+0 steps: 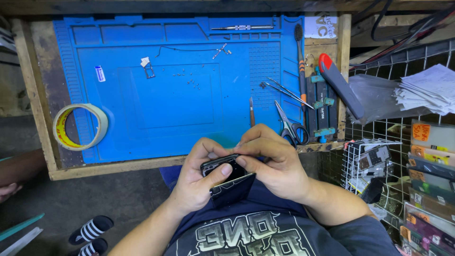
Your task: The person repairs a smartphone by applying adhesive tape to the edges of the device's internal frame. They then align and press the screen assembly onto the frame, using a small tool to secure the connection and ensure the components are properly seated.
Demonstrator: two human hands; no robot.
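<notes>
A black smartphone [228,182] is held in front of my chest, just below the workbench edge. Its screen part looks lifted away from the body. My left hand [196,178] grips the phone from the left, thumb across its lower part. My right hand [275,163] holds the phone's top right edge, fingers curled over it. Whether a small tool sits in the fingers cannot be told.
A blue repair mat [156,104] covers the wooden bench, with tiny screws [189,81] and a SIM tray [149,71] on it. Tape roll [79,126] left; scissors [290,125], tweezers [284,90], small spudger [251,111] right. Wire rack [374,166] of parts right.
</notes>
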